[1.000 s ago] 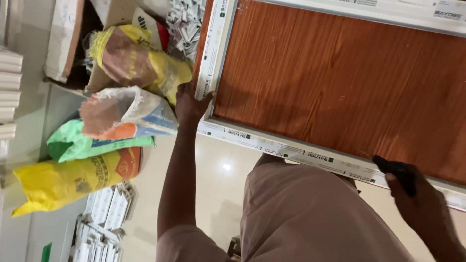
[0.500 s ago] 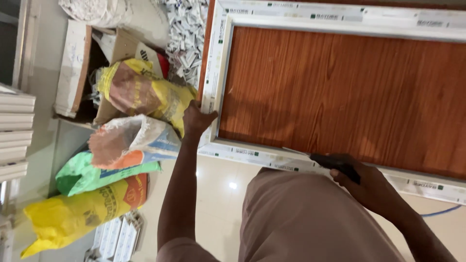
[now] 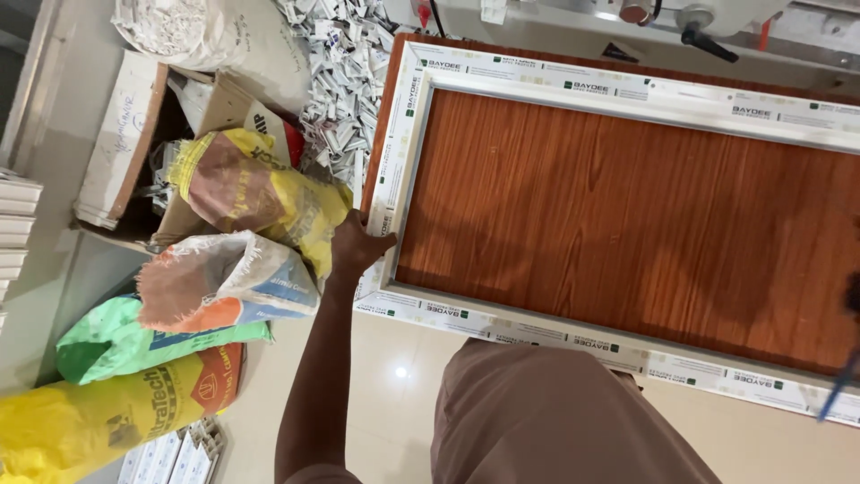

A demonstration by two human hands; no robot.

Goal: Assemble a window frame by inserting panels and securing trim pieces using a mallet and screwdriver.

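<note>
A white frame (image 3: pixel 408 152) with a reddish-brown wood-grain panel (image 3: pixel 627 206) inside it lies flat in front of me. My left hand (image 3: pixel 356 244) grips the frame's left side rail near the near-left corner, thumb on top. My right hand is out of the picture. At the right edge only a dark blurred shape (image 3: pixel 852 292) and a thin blue streak (image 3: pixel 838 387) show, and I cannot tell what they are. My brown-clothed body (image 3: pixel 555 421) fills the lower middle, below the frame's near rail (image 3: pixel 573 342).
Left of the frame stand several filled sacks: a yellow-brown one (image 3: pixel 255 193), a white-orange one (image 3: pixel 224 282), a green one (image 3: pixel 116 345), a yellow one (image 3: pixel 98 421). An open cardboard box (image 3: pixel 134 143) and a heap of white profile offcuts (image 3: pixel 345 81) lie behind. Machine parts (image 3: pixel 708 27) sit at the top.
The view has shifted so that more of the frame and its far rail show. My right hand with the dark object has gone out to the right. My left hand keeps its grip on the rail.
</note>
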